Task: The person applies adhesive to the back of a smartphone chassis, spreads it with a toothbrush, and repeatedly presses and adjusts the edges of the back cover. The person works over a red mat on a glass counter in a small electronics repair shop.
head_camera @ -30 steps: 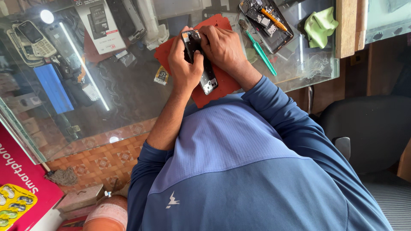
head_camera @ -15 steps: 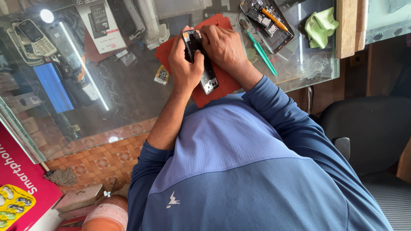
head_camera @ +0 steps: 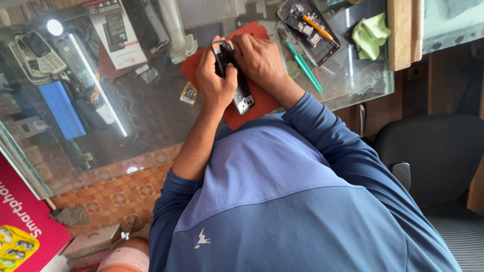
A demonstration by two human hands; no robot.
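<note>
While the left hand (head_camera: 216, 83) wraps around the upper end of an opened smartphone (head_camera: 237, 83), thumb pinned across its edge, the right hand (head_camera: 259, 60) sits curled over the top corner, fingertips pressed in there; can't tell if it's pinching a tool; the phone lies up in the top middle of the frame on a red rubbery work mat (head_camera: 252, 108); back's already off, dark innards and a small shiny module showing, so I'd say it's mid-teardown with plenty left; further out, smooth glass countertop (head_camera: 151, 111), a green-handled screwdriver (head_camera: 303, 65), a crumpled green cloth (head_camera: 370, 34) upper right.
</note>
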